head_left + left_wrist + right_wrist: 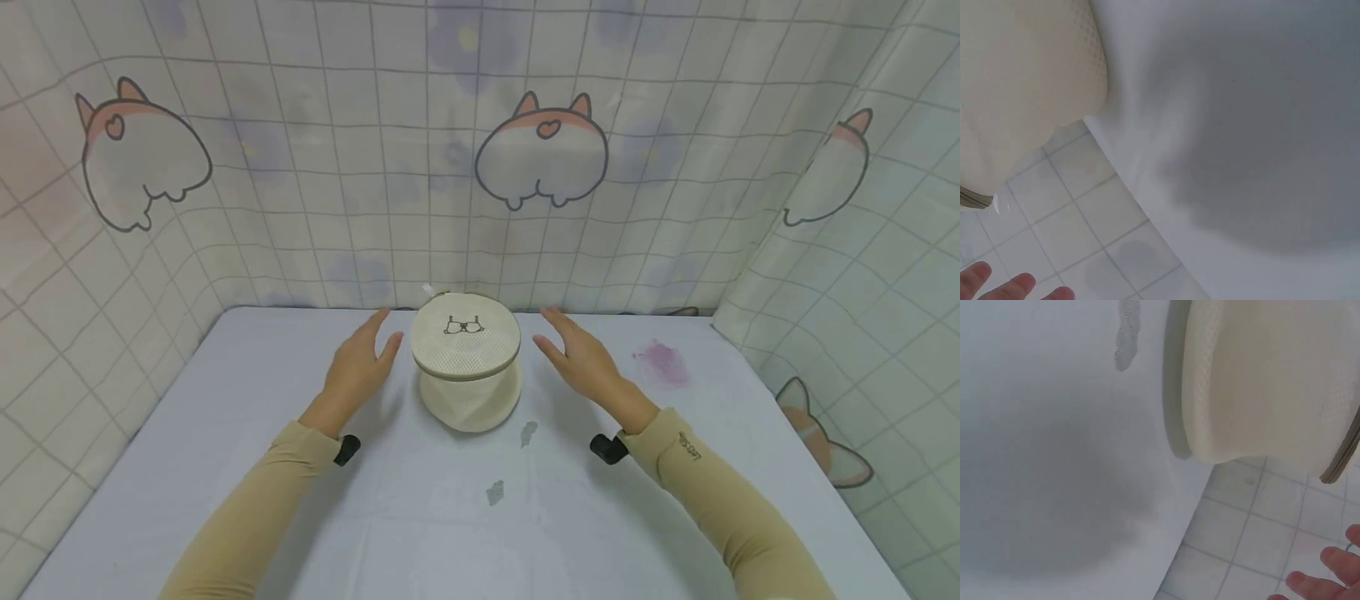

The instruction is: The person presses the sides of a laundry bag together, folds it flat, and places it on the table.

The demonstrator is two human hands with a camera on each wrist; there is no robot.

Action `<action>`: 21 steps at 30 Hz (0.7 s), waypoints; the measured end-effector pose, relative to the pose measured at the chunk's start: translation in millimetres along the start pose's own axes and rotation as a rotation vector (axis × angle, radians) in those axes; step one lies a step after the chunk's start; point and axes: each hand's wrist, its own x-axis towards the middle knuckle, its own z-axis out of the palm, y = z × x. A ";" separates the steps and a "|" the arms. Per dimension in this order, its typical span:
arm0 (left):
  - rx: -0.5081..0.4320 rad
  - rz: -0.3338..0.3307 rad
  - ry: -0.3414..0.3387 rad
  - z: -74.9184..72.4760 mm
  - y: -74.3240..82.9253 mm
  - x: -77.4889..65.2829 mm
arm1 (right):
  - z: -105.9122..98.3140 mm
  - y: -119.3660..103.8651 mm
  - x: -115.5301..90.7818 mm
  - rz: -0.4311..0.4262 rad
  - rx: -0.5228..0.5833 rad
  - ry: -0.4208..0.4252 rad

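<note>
A cream mesh laundry bag (468, 404), round and drum-shaped, stands on the table between the two hands. Its flat lid (465, 354) carries a small line drawing of glasses, and a brown zipper runs round the rim. My left hand (360, 362) is held to the left of the bag, fingers extended, apart from it. On the other side my right hand (581, 358) mirrors it, fingers straight and holding nothing. Fingertips (1016, 286) show at the lower left of the left wrist view, and others (1316, 586) at the lower right of the right wrist view.
The table (420, 517) has a white cover with two grey patches (496, 492) in front of the bag and a pink stain (663, 363) at right. Behind and beside it hangs a checked curtain (360, 167) printed with cartoon animals.
</note>
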 end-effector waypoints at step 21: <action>-0.325 -0.077 -0.019 3.3 15.8 4.2 | 12.2 -12.6 27.5 0.194 0.540 -0.040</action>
